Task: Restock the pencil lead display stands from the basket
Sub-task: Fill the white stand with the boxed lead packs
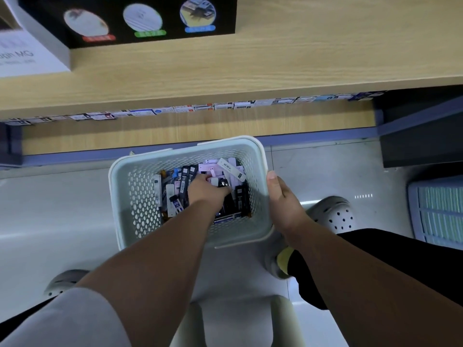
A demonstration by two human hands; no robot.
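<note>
Our left hand (206,187) is plunged into the basket (125,171). Its fingers curl down among the pencil lead cases (184,184), and the fingertips are buried in the pile. We cannot tell whether they have closed on a case or only press against the heap.

Our right hand (283,199) grips the basket's right wall. The thumb lies along the top of the rim, and the other fingers are hidden on the outside.

The basket is pale perforated plastic. It stands on the grey floor (50,209) just in front of the wooden shelf (225,66), turned slightly askew to the shelf edge.

The cases inside are slim and long, in black, white and pink, heaped loosely. Most lie with their long axes pointing roughly away from us toward the shelf. One white case (229,169) at the far right lies on a diagonal across the others.

A strip of price labels (200,107) runs under the shelf edge.
</note>
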